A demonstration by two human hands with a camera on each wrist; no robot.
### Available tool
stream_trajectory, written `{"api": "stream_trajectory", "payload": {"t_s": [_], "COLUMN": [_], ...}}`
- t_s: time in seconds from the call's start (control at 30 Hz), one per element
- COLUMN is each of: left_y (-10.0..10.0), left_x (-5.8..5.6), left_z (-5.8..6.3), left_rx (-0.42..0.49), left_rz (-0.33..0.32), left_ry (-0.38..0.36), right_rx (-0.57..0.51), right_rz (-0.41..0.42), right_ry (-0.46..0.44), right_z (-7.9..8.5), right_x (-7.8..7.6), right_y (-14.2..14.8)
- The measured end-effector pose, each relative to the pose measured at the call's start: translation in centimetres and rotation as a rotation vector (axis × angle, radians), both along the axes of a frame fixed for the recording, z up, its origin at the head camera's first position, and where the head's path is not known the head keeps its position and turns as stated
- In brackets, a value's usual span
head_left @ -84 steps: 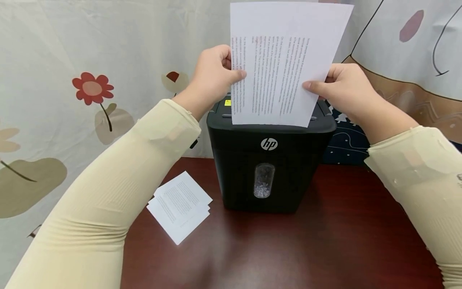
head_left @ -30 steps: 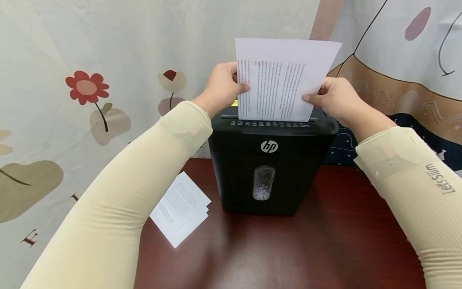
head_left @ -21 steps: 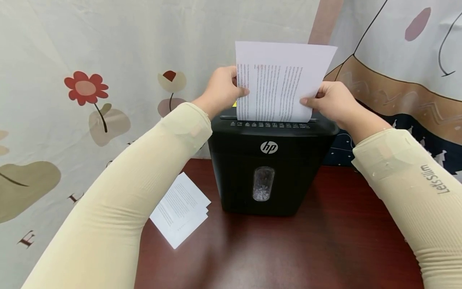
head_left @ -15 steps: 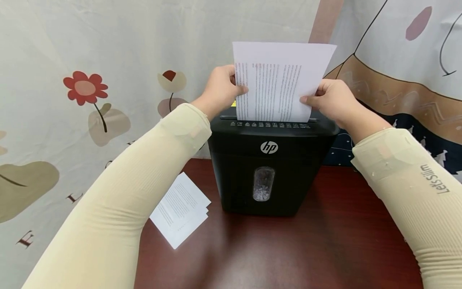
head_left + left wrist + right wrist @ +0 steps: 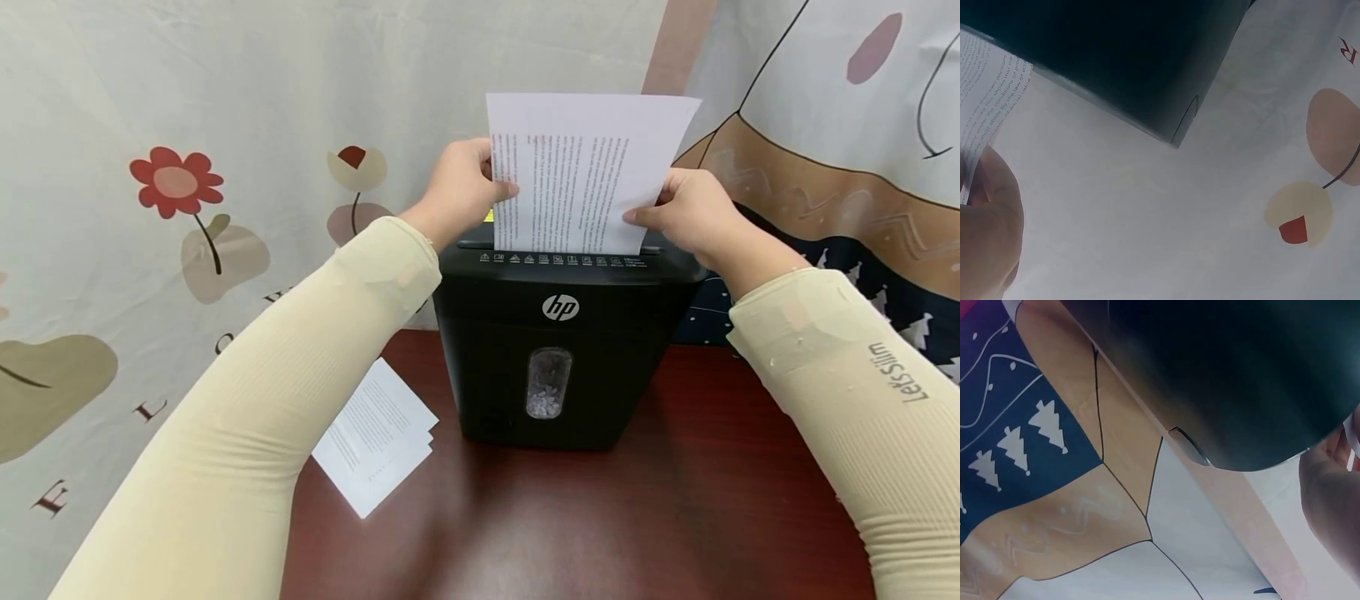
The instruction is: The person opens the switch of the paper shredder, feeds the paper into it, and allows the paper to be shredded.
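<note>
A printed sheet of paper (image 5: 573, 175) stands upright over the black HP paper shredder (image 5: 495, 358), its lower edge at the slot on top. My left hand (image 5: 461, 185) pinches the sheet's left edge between thumb and fingers; in the left wrist view that hand (image 5: 991, 219) appears at the left, beside the printed page (image 5: 988, 94). On the opposite edge, my right hand (image 5: 693, 208) pinches the paper, its thumb on the near face. The right wrist view shows only part of this hand (image 5: 1335, 500), next to the shredder's dark body (image 5: 1241, 375). Whether the paper's edge is inside the slot is hard to see.
Several printed sheets (image 5: 378, 437) lie overlapping on the dark red table (image 5: 570, 525), left of the shredder and partly behind the left sleeve. A clear window (image 5: 549, 383) on the shredder's front shows paper bits. A patterned curtain (image 5: 285, 100) hangs close behind.
Both hands have lowered the sheet from above the shredder to its slot since the earliest frame. Over the last second, the sheet's top edge and the hands have sunk slightly.
</note>
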State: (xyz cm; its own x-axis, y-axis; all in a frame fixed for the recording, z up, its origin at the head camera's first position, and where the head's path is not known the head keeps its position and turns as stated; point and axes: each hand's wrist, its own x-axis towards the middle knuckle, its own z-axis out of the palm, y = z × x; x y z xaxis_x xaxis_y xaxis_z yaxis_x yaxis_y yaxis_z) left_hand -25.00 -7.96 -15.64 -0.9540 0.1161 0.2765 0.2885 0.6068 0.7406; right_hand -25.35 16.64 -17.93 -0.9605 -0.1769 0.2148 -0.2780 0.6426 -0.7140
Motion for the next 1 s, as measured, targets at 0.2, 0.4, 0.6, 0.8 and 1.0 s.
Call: {"api": "stream_trajectory", "payload": {"t_s": [0.2, 0.4, 0.6, 0.8, 1.0], "left_y": [-0.2, -0.2, -0.4, -0.6, -0.8], "left_x": [0.1, 0.0, -0.2, -0.4, -0.5], "left_z": [0.4, 0.5, -0.1, -0.7, -0.9], "left_rx": [0.008, -0.001, -0.059, -0.061, -0.032], "left_rz": [-0.01, -0.013, -0.001, -0.024, -0.016], "left_ry": [-0.021, -0.033, -0.043, -0.046, -0.037], "right_rx": [0.003, -0.009, 0.025, 0.072, 0.066], "right_rz": [0.021, 0.026, 0.035, 0.038, 0.029], "right_ry": [0.0, -0.01, -0.025, -0.037, -0.044], "right_z": [0.2, 0.2, -0.1, -0.5, -0.5], "right_x": [-0.1, -0.2, -0.1, -0.2, -0.4], "right_y": [0.2, 0.1, 0.0, 0.1, 0.2]}}
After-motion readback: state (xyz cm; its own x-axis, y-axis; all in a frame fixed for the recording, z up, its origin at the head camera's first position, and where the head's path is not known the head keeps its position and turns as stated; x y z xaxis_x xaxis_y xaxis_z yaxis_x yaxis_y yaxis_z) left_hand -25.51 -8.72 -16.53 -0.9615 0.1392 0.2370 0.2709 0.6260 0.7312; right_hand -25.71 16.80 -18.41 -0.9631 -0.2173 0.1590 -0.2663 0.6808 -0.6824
